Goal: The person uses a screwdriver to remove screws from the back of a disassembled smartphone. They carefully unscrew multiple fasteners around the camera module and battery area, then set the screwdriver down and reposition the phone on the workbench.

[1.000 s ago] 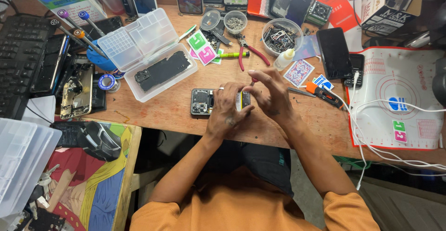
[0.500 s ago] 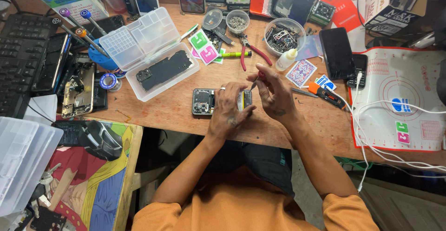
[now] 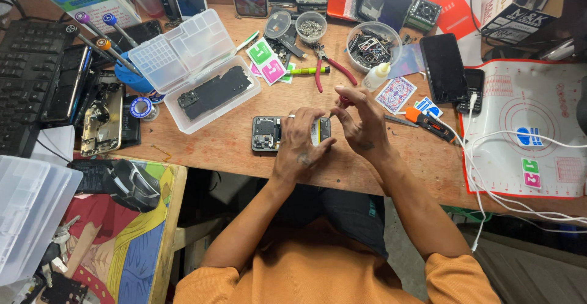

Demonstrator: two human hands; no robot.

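Note:
An opened phone [image 3: 266, 134] lies flat on the wooden bench [image 3: 220, 148], its black inner parts facing up. My left hand [image 3: 299, 148] rests over its right half and pins it down, a ring on one finger. My right hand [image 3: 362, 120] is just to the right, pinching a small red-handled screwdriver [image 3: 340, 104]. The tip points down at the yellow-edged right end of the phone [image 3: 319, 131]. The two hands almost touch above the phone.
A clear plastic organiser box [image 3: 195, 65] with a phone part stands to the left. Red-handled pliers [image 3: 333, 71], a small glue bottle [image 3: 374, 76], bowls of small parts [image 3: 373, 42], a black phone [image 3: 443, 65] and an orange-handled tool [image 3: 431, 122] lie around. A white mat [image 3: 526, 126] with a white cable lies right, a keyboard [image 3: 24, 84] left.
My hands were pressed together over the phone. The right hand has since drawn slightly apart and raised its fingers around the screwdriver; the left hand stays on the phone.

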